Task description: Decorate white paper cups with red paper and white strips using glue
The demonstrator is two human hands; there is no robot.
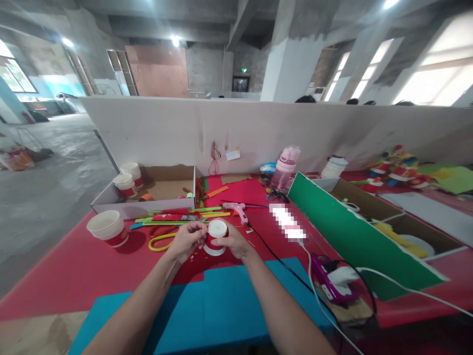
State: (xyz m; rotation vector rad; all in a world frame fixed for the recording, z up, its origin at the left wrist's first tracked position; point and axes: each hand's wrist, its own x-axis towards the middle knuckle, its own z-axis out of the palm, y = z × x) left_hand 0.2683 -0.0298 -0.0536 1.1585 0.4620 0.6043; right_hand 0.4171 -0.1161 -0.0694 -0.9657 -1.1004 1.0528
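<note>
A white and red paper cup (215, 249) stands upside down near the middle of the red table, its small white base facing up. My right hand (235, 241) is wrapped round the cup's right side, thumb across its front. My left hand (189, 240) is at the cup's left side, its fingertips pinched together; anything between them is too small to make out. Just behind the cup lies a pink glue gun (239, 212). Yellow-handled scissors (158, 242) rest left of my left hand, beside coloured paper strips (216, 215).
Stacked paper cups (108, 228) stand at the left, before an open cardboard box (166, 185). A pink bottle (286, 167) is at the back. A green-sided box (354, 239), purple power strip (332, 283) and cables lie at the right. Blue sheets (221, 305) cover the front.
</note>
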